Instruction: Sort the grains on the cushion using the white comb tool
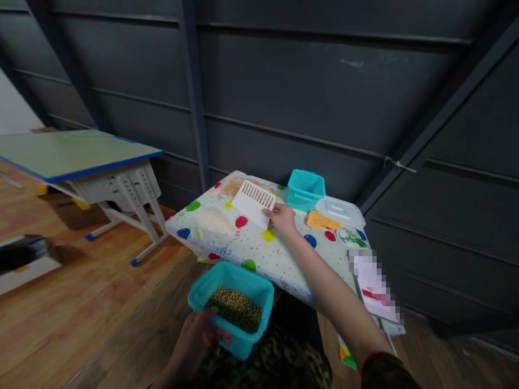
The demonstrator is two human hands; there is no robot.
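Observation:
My left hand (pixel 204 327) grips the near wall of a teal plastic tub (pixel 239 346), held in front of the table. Inside the tub lie beans or similar round grains (pixel 237 303), yellowish on top and darker green below. My right hand (pixel 283 217) is closed on the near edge of a white slotted scoop (pixel 251 204), held over the tabletop with its slots pointing away from me. Behind the scoop is a patch of tan grains (pixel 232 187), partly hidden by it. A pile of whitish grains (pixel 214 220) lies to its left.
A second teal tub (pixel 306 183) stands at the table's back, beside a clear lid (pixel 340 211), an orange cloth (pixel 321 220) and a round green-white item (pixel 351 237). The balloon-print tablecloth (pixel 255 254) covers the table. Another table (pixel 81 151) stands left; a dark wall (pixel 292 81) rises behind.

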